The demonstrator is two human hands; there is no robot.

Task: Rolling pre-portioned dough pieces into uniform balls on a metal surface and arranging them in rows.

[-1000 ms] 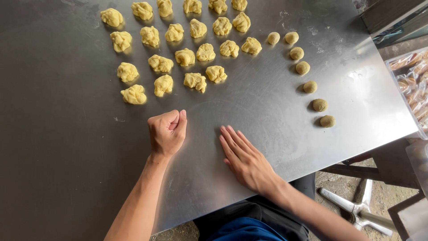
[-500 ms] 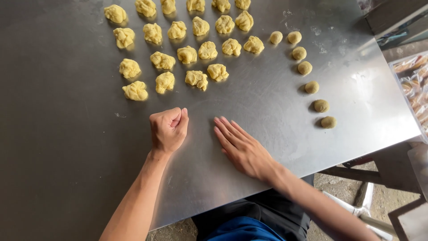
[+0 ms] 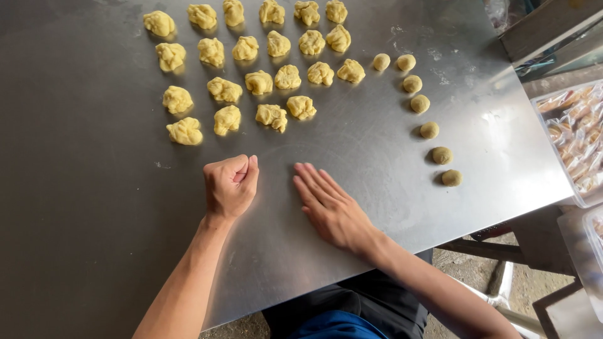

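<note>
steel table (image 3: 94, 207) bare between hands and front edge.

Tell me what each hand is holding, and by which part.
The right hand lies flat and open on the steel table, holding nothing. The left hand is a closed fist; whether anything is inside cannot be told.

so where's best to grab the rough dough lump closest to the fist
Probably pinch the dough lump across its sides from above. It sits free on the metal table, knobbly and likely soft, so a light fingertip hold low around its middle suits it. The left hand, fisted just below it, is nearest.
</note>
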